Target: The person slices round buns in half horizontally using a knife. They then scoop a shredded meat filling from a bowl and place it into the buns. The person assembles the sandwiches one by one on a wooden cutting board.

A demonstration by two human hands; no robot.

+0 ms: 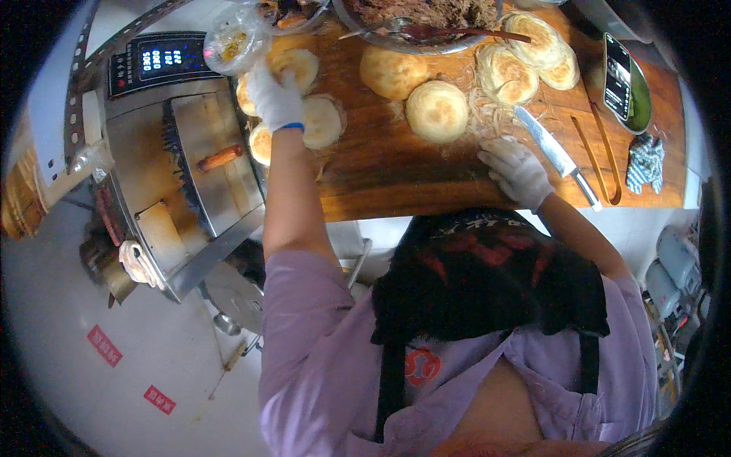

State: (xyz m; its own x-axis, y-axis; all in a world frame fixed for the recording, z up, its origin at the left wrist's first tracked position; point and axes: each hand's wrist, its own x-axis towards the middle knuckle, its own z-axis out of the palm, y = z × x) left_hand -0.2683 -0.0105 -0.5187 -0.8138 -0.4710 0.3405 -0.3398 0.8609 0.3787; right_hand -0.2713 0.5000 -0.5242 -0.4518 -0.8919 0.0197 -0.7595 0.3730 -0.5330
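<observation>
My left hand (277,100), in a white knit glove with a blue cuff, reaches among round flatbreads at the board's left end. Its fingers lie over a browned flatbread (305,65); whether they grip it is hidden. A paler flatbread (322,121) lies beside the wrist. My right hand (517,171), gloved too, rests on the wooden worktop (388,183) with nothing visible in it. Just right of it lies a kitchen knife (546,143), blade pointing away from me. Two flatbreads, one golden (394,71) and one pale with spiral layers (437,111), sit in the middle.
A metal bowl of shredded meat (422,14) has a dark-handled utensil (468,33) across it. More flatbreads (505,74) are heaped to its right. Wooden tongs (608,160), a phone (617,77) and a patterned cloth (645,163) lie rightward. A metal cooking appliance (148,143) borders the left.
</observation>
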